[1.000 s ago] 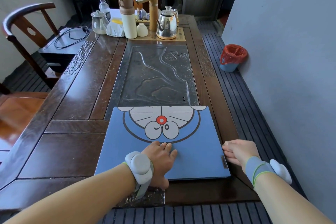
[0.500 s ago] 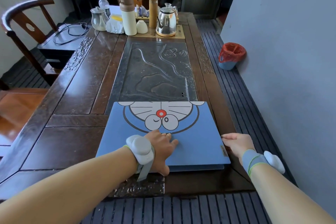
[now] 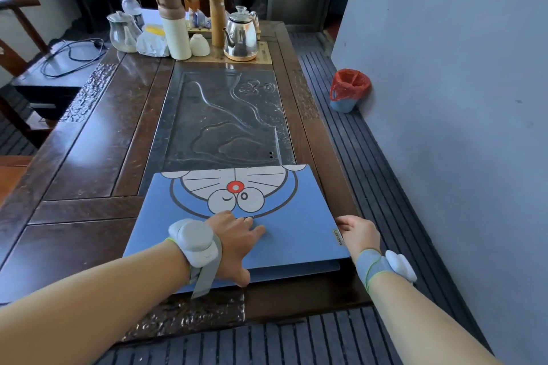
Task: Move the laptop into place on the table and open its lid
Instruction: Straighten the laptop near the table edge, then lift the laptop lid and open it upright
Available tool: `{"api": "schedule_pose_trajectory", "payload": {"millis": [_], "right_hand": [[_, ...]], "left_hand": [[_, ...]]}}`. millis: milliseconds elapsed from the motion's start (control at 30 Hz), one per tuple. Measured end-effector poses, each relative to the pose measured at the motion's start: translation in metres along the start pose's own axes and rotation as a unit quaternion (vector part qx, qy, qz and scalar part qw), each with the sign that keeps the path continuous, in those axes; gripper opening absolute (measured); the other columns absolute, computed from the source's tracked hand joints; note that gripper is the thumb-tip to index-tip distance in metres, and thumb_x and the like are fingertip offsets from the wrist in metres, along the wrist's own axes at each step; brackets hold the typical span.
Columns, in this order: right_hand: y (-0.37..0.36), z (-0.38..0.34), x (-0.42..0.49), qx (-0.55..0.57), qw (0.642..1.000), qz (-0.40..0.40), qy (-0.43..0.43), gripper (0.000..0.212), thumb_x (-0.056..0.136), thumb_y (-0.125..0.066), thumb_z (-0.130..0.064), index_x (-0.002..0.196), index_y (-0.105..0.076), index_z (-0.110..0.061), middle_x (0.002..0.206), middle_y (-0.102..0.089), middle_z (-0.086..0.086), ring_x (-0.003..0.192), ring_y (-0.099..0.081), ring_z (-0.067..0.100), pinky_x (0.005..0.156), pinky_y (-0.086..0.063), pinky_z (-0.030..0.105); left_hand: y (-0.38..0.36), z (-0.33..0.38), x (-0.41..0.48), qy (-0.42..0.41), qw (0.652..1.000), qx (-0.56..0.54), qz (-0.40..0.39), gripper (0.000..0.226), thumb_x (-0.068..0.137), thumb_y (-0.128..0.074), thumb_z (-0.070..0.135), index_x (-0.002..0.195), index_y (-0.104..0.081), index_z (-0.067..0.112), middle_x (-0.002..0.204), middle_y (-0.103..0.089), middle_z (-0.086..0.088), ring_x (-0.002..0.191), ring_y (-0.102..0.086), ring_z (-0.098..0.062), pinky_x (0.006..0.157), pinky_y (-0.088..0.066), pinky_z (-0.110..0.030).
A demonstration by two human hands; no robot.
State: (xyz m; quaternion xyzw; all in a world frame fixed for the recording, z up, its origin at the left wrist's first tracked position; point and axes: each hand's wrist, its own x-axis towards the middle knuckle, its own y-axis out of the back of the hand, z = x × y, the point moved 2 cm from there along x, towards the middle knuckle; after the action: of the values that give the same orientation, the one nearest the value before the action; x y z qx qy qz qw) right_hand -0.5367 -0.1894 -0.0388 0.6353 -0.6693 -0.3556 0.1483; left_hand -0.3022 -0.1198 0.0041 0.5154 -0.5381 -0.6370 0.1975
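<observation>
A blue laptop [image 3: 296, 231] with a cartoon cat face on its lid lies at the near end of the dark wooden table [image 3: 80, 163]. Its lid is raised a crack, so the base shows as a thin strip under the near right corner. My left hand [image 3: 237, 243] rests on the lid's near middle, fingers spread on top and thumb hooked at the front edge. My right hand [image 3: 360, 232] grips the laptop's right edge next to the brand label. Both wrists wear grey bands.
A carved stone tea tray [image 3: 225, 115] sits in the table just beyond the laptop. At the far end stand a steel kettle [image 3: 241, 35], a cream flask [image 3: 175, 24], a glass pitcher [image 3: 123, 32] and cups. A red-bagged bin [image 3: 348, 93] stands by the grey wall; wooden chairs stand left.
The lid's near edge has lifted slightly off the base, opening a thin gap at the near right corner. Both hands kept their places on the laptop.
</observation>
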Motion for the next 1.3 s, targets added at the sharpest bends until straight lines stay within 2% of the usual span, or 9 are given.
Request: {"api": "schedule_pose_trajectory", "payload": {"millis": [100,300,400,500,600,833,1000,1167,1300], "right_hand": [[-0.001,0.001,-0.001,-0.025,1.0,-0.012,0.0,0.018,0.079,-0.061,-0.003,0.09,-0.074,-0.011,0.082,-0.071,0.007,0.084,-0.062,0.026,0.066,-0.04,0.022],[-0.001,0.0,-0.004,-0.003,0.999,-0.038,-0.034,0.055,0.073,-0.052,0.008,0.027,-0.039,-0.019,0.045,-0.038,-0.001,0.054,-0.029,0.017,0.047,-0.021,0.03],[-0.001,0.004,-0.003,-0.022,0.998,-0.041,-0.043,0.039,0.076,-0.049,0.005,0.043,-0.047,-0.015,0.054,-0.048,0.005,0.063,-0.035,0.023,0.055,-0.028,0.029],[-0.003,0.003,-0.004,-0.029,0.997,-0.049,-0.056,0.028,0.079,-0.053,-0.004,0.054,-0.05,-0.015,0.067,-0.056,0.009,0.071,-0.047,0.028,0.067,-0.038,0.031],[-0.002,-0.001,-0.007,-0.01,0.997,-0.053,-0.046,0.021,0.081,-0.063,-0.014,0.062,-0.056,-0.018,0.073,-0.061,0.012,0.078,-0.054,0.031,0.07,-0.04,0.031],[-0.001,-0.005,-0.008,-0.094,0.994,-0.052,0.01,0.036,0.081,-0.068,-0.018,0.051,-0.05,-0.023,0.07,-0.059,0.006,0.087,-0.061,0.032,0.065,-0.034,0.026],[-0.002,-0.007,0.0,-0.144,0.987,-0.072,0.023,0.03,0.081,-0.067,-0.022,0.055,-0.052,-0.02,0.072,-0.061,0.005,0.076,-0.055,0.025,0.064,-0.033,0.024],[-0.006,-0.004,0.002,-0.141,0.988,-0.057,0.038,0.04,0.081,-0.068,-0.02,0.048,-0.046,-0.024,0.07,-0.062,0.009,0.072,-0.052,0.026,0.063,-0.035,0.026],[-0.006,-0.007,0.001,-0.195,0.975,-0.064,0.08,0.04,0.086,-0.062,-0.017,0.052,-0.041,-0.019,0.072,-0.055,0.007,0.073,-0.045,0.026,0.062,-0.031,0.027]], "left_hand": [[0.006,-0.002,-0.002,0.0,1.0,-0.01,-0.007,0.084,0.068,-0.054,0.057,0.136,-0.035,0.011,0.115,-0.054,-0.009,0.092,-0.059,-0.029,0.087,-0.047,-0.04],[0.021,-0.008,-0.011,0.011,0.999,-0.041,-0.016,0.076,0.069,-0.057,0.053,0.131,-0.039,0.012,0.11,-0.058,-0.01,0.073,-0.05,-0.027,0.078,-0.048,-0.038],[0.033,-0.01,-0.013,0.013,0.998,-0.062,-0.015,0.076,0.071,-0.058,0.051,0.134,-0.038,0.013,0.115,-0.062,-0.013,0.072,-0.046,-0.026,0.073,-0.047,-0.036],[0.049,-0.014,-0.019,0.022,0.996,-0.088,-0.002,0.075,0.072,-0.06,0.049,0.135,-0.038,0.015,0.065,-0.046,0.001,0.077,-0.055,-0.028,0.071,-0.05,-0.035],[0.063,-0.022,-0.024,0.046,0.992,-0.115,0.012,0.071,0.072,-0.063,0.045,0.134,-0.042,0.019,0.057,-0.039,0.002,0.078,-0.054,-0.028,0.071,-0.05,-0.033],[0.08,-0.037,-0.023,0.061,0.984,-0.159,0.041,0.056,0.062,-0.061,0.045,0.108,-0.055,0.013,0.062,-0.044,0.004,0.066,-0.04,-0.02,0.052,-0.027,-0.024],[0.083,-0.041,-0.021,0.048,0.985,-0.167,0.019,0.075,0.054,-0.049,0.049,0.12,-0.058,0.016,0.087,-0.061,-0.005,0.076,-0.046,-0.021,0.076,-0.049,-0.031],[0.098,-0.053,-0.025,0.058,0.969,-0.237,0.023,0.066,0.071,-0.067,0.035,0.136,-0.05,0.029,0.125,-0.067,0.007,0.114,-0.06,-0.015,0.099,-0.048,-0.033],[0.105,-0.058,-0.025,0.066,0.958,-0.278,0.025,0.064,0.07,-0.067,0.031,0.133,-0.054,0.029,0.125,-0.068,0.006,0.112,-0.063,-0.01,0.1,-0.049,-0.032]]}}
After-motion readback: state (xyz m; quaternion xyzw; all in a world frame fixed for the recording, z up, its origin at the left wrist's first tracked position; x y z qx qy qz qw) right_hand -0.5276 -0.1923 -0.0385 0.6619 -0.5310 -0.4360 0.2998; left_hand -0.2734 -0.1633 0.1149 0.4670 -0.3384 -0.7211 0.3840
